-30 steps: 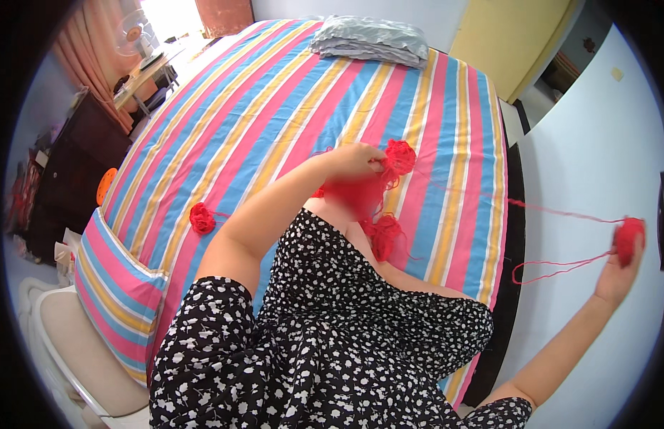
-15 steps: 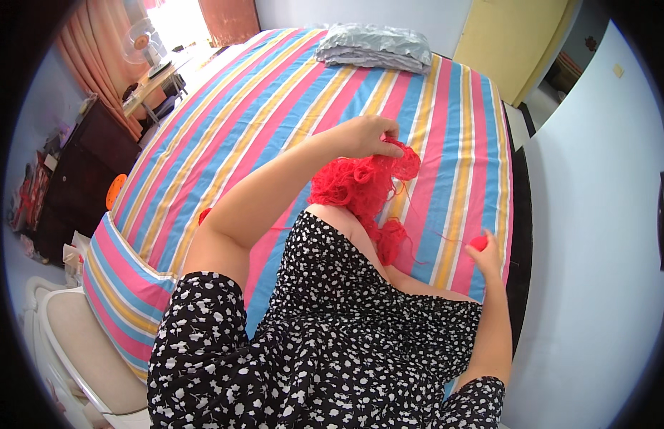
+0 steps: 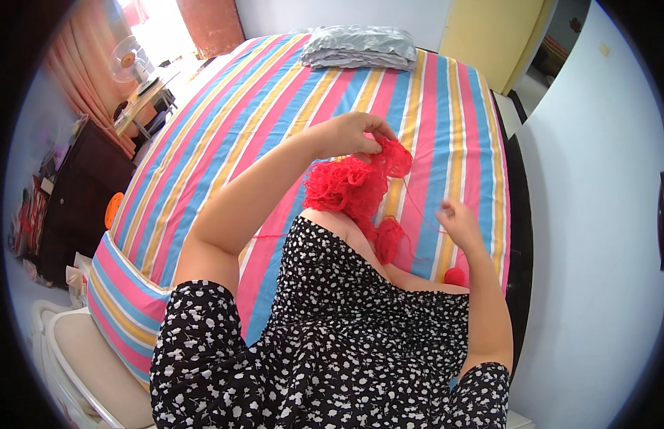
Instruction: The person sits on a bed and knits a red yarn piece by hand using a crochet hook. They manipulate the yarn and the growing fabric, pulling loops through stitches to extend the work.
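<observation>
My left hand (image 3: 357, 136) is closed on a loose clump of red yarn (image 3: 395, 157), raised over my lap. Below it, a big curly tangle of red yarn (image 3: 346, 184) rests on my bare leg, and a smaller red bunch (image 3: 390, 239) hangs beside it. From the raised clump a thin strand runs down to my right hand (image 3: 459, 225), whose fingers are curled around it and slightly blurred. A small red yarn ball (image 3: 455, 277) lies on the bed, just under my right forearm.
I sit on a bed with a striped sheet (image 3: 260, 136). Folded grey bedding (image 3: 358, 47) lies at its far end. On the left are a white chair (image 3: 89, 357), a dark cabinet (image 3: 81, 200) and a fan (image 3: 131, 61). A pale wall (image 3: 589, 236) stands close on the right.
My right hand has let go of the yarn ball, now on the bed, and moved left and up to the strand. My left hand still holds its clump at nearly the same spot.
</observation>
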Demonstrator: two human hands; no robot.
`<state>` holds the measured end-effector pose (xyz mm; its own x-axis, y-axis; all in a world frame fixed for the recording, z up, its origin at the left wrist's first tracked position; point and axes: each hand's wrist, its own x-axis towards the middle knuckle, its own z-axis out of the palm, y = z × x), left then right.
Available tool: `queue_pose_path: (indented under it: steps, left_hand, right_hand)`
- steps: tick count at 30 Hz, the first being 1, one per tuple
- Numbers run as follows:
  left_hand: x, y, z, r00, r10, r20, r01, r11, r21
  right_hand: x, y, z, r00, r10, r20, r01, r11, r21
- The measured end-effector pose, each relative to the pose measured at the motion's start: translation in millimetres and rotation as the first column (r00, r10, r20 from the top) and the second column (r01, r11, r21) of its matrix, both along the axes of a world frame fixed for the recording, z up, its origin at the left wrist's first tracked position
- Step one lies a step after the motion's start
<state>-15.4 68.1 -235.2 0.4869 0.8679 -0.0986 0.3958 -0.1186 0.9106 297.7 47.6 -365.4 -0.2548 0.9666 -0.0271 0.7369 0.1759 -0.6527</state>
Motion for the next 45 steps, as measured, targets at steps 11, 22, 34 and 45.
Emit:
queue_pose_path:
  steps: [11,22,34,45]
  left_hand:
    - [4.1,-7.1,-6.4,1.000,-0.020,0.010,0.019,0.998,0.064]
    - [-22.7,8.0,-34.7,0.770,0.470,-0.431,-0.110,0.764,0.635]
    - [-30.2,3.2,4.1,0.852,0.358,0.381,-0.363,0.930,-0.063]
    - [4.6,-27.6,32.1,0.921,0.048,0.387,-0.071,0.996,0.047]
  right_hand:
    - [-112.4,10.6,69.2,0.689,0.128,-0.713,-0.157,0.987,0.026]
    - [-57.7,53.6,66.5,0.484,-0.074,-0.872,0.209,0.977,0.033]
    - [10.9,33.4,109.6,0.166,-0.203,-0.965,-0.129,0.966,-0.226]
    - [-74.8,-5.1,139.8,0.663,0.082,-0.744,-0.166,0.985,-0.039]
